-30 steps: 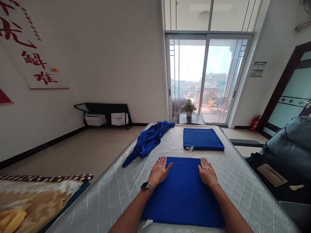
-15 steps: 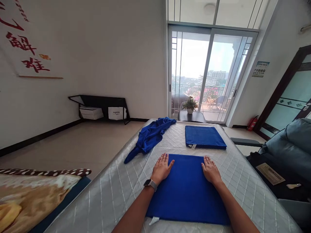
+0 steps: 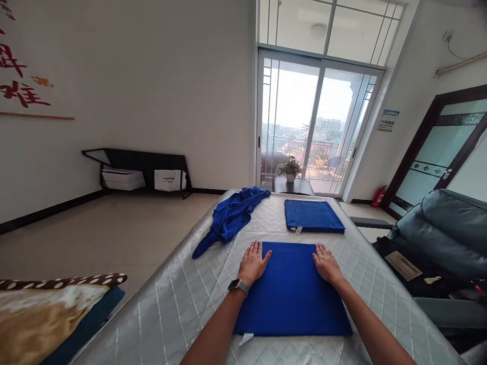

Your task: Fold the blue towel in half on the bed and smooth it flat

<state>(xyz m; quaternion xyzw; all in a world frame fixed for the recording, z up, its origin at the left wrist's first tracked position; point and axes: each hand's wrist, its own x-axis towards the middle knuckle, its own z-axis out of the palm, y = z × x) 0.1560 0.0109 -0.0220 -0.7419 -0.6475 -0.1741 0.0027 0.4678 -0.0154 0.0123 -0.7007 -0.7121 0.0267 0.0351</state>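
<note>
A folded blue cloth (image 3: 292, 299) lies flat on the quilted mattress (image 3: 171, 304), a white tag poking out at its near left corner. My left hand (image 3: 252, 263), with a watch on the wrist, rests on its far left corner, fingers stretched out. On the far right corner my right hand (image 3: 325, 262) lies flat too, fingers extended forward. Beyond it sits a stack of folded blue cloths (image 3: 314, 215) with a white tag at its near edge. To the left of that, a crumpled blue cloth (image 3: 234, 213) is spread loosely.
A patterned blanket (image 3: 49, 314) is at the lower left. Dark armchair (image 3: 445, 228) and black bag (image 3: 395, 258) stand on the right. Past the mattress is a potted plant (image 3: 291, 168) on a chair, before a sliding glass door (image 3: 289, 121). A black rack (image 3: 144, 159) stands by the wall.
The view has turned slightly to the right and tilted up. Both hands stay on the far corners of the folded cloth, which lies much as before.
</note>
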